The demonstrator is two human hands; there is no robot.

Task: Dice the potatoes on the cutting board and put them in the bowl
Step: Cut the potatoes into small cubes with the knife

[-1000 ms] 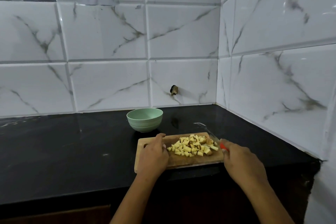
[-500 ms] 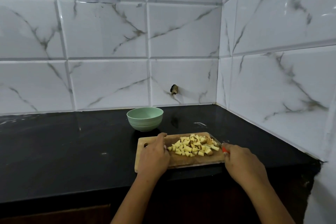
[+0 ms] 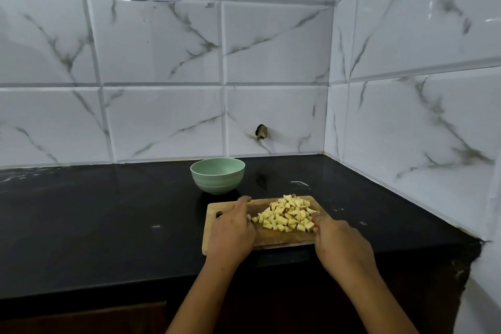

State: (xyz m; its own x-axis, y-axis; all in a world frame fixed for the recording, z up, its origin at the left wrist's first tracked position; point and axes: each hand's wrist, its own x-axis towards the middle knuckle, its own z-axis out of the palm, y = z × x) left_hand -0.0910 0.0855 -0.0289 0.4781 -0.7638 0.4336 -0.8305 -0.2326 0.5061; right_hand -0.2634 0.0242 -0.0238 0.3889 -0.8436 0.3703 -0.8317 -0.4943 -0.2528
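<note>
The black tabletop (image 3: 108,225) runs along a marble-tiled wall (image 3: 162,62). A pale green bowl (image 3: 217,176) stands near the wall, just behind the far left corner of the wooden cutting board (image 3: 284,239) and apart from it; nothing shows inside the bowl from this angle. The board lies at the near edge of the tabletop.

The left hand (image 3: 231,228) rests palm down on the board's left part, its fingers (image 3: 242,202) loosely stretched toward the far edge and holding nothing. Just right of it, the diced potatoes (image 3: 287,215) sit in a heap on the board's middle and right (some pieces have brown skin on them).

At the heap's right side, the right hand (image 3: 341,244) has its fingers curled round a red handle (image 3: 314,222). Only a sliver of it shows, and I cannot make out a blade.
</note>
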